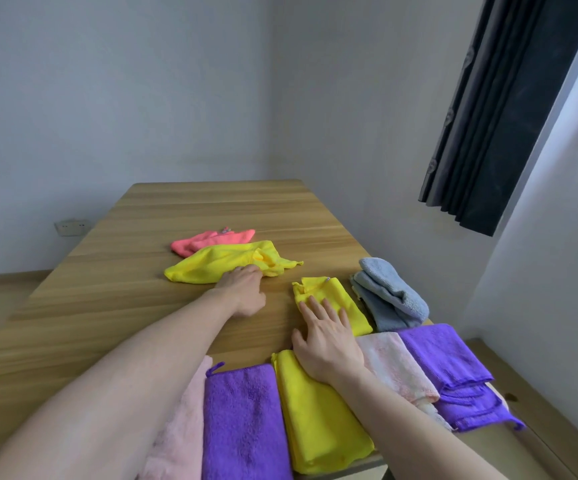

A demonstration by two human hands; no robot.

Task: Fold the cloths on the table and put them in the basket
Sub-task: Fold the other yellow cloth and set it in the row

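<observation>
Several folded cloths sit nearest me at six o'clock on the wooden surface [83,306]: a pale pink fleece cloth [180,431], a purple plush cloth [242,420] and a folded yellow microfibre cloth [318,417]. My right hand [327,341] lies flat and relaxed, fingers resting on a small yellow folded cloth [343,303] at one o'clock. My left hand [244,289] reaches to twelve o'clock, fingertips touching the crumpled yellow microfibre cloth [225,263]; whether it grips, I cannot tell. Beyond lies a coral pink cloth [207,240]. I judge the next move is drawing that crumpled cloth closer and spreading it flat. No basket shows.
</observation>
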